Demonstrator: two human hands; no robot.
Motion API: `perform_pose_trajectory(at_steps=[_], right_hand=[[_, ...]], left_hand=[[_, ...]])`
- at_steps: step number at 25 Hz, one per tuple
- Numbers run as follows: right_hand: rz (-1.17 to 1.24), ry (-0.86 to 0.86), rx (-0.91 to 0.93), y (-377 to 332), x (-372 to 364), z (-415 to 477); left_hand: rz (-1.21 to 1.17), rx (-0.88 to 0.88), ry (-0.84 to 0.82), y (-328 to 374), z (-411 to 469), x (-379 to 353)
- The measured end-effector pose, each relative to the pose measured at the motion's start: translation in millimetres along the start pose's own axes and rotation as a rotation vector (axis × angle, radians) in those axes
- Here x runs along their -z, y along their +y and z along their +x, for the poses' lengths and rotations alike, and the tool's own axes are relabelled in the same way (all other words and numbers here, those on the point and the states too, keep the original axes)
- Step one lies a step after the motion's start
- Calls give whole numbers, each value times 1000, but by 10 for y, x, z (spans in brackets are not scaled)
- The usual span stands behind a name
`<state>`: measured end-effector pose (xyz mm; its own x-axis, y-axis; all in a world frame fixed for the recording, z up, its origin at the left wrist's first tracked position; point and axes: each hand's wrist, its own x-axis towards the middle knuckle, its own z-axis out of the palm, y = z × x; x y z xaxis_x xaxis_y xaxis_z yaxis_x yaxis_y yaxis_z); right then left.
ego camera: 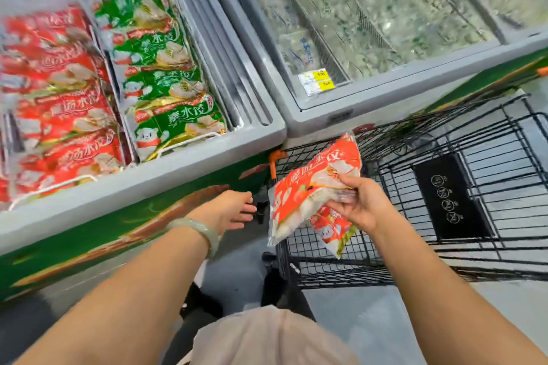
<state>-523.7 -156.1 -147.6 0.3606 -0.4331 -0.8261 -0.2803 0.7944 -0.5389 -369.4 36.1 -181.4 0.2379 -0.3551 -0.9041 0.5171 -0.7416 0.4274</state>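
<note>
My right hand grips a red and white bag of frozen dumplings above the near left corner of a black wire shopping cart. A second red bag hangs just under it, partly hidden by my hand. My left hand, a pale green bangle on its wrist, hangs in front of the freezer's green side with fingers relaxed and holds nothing. The open chest freezer on the left holds rows of red bags and green bags.
A second chest freezer with a glass lid stands at the back right, with pale frozen goods and yellow price tags inside. The cart's folded child seat panel is black. Grey floor lies below, between the freezer and the cart.
</note>
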Motion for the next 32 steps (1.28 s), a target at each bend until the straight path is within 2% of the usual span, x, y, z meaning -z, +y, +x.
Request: perform_pose_trajectory(at_steps=[5,11,13,16,18,23,29,32], right_hand=[[75,-145,39,438,-1181,-288],[11,-319,18,879,-2465,-424],[16,-369,24,878,-2727,-490],[12,-438,56,825,-3087,-559],[-13,-477,56,784,-3380,-554],[-295,-546,13,714,-4267,-314],[-730,-546,-22,802,-5447,149],[-843,-510,-19,939,-5880,326]], left_hand=[[-23,34,-76,-378,-297,1015],[-359,6,30,-766,-583,2087],[-470,-28,9,-839,-663,2294],[-728,-159,-75,-784,-728,2555],[-847,-236,-45,-690,-789,2804],[-1001,-313,91,-542,-865,3690],[-972,-337,276,-565,-837,4682],[-994,-378,362,-658,-738,5034]])
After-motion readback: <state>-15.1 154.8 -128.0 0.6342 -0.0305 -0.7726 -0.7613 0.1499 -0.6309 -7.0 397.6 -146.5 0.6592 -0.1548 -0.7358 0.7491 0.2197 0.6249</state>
